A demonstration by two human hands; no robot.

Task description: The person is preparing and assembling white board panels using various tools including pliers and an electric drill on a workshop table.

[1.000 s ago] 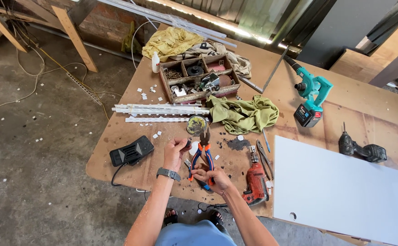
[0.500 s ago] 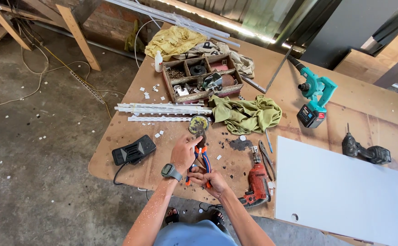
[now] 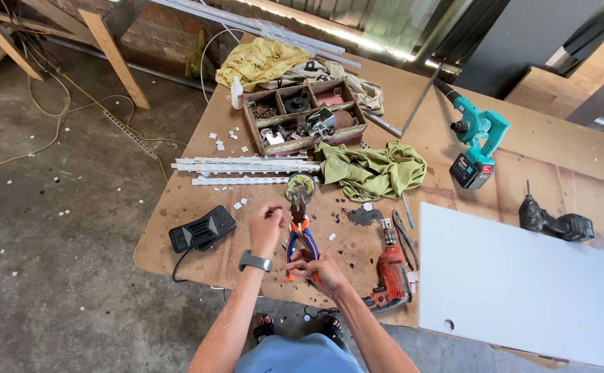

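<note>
Orange-and-blue rubber grips mark the pliers (image 3: pixel 300 235), their dark steel nose pointing away from the person over the scuffed plywood worktable (image 3: pixel 177 207). The right hand (image 3: pixel 319 268) is wrapped closed around the lower ends of the handles, knuckles up, forearm coming in low from the table's near edge. The left hand (image 3: pixel 267 224), with a dark wristwatch (image 3: pixel 254 261) on its wrist, is raised just left of the pliers' nose, fingers curled and pinched together near the jaws; whatever it pinches is too small to make out.

Just beyond the pliers' tip sits a small round, yellowish-green disc-like object (image 3: pixel 301 185), touching or nearly touching the nose. Past that lie long white perforated plastic strips (image 3: pixel 246 166) and a crumpled olive-green cloth (image 3: pixel 371 169), soft and folded. Farther off stands a rough wooden compartment box (image 3: pixel 302 121) full of metal odds and ends. Left of the hands rests a flat black ribbed pedal-like unit (image 3: pixel 202 228) with a cord. Right of the grip lies a red corded drill (image 3: pixel 391 273), then a smooth white panel (image 3: pixel 523 283). Small white chips and dark grit speckle the board around the hands.
</note>
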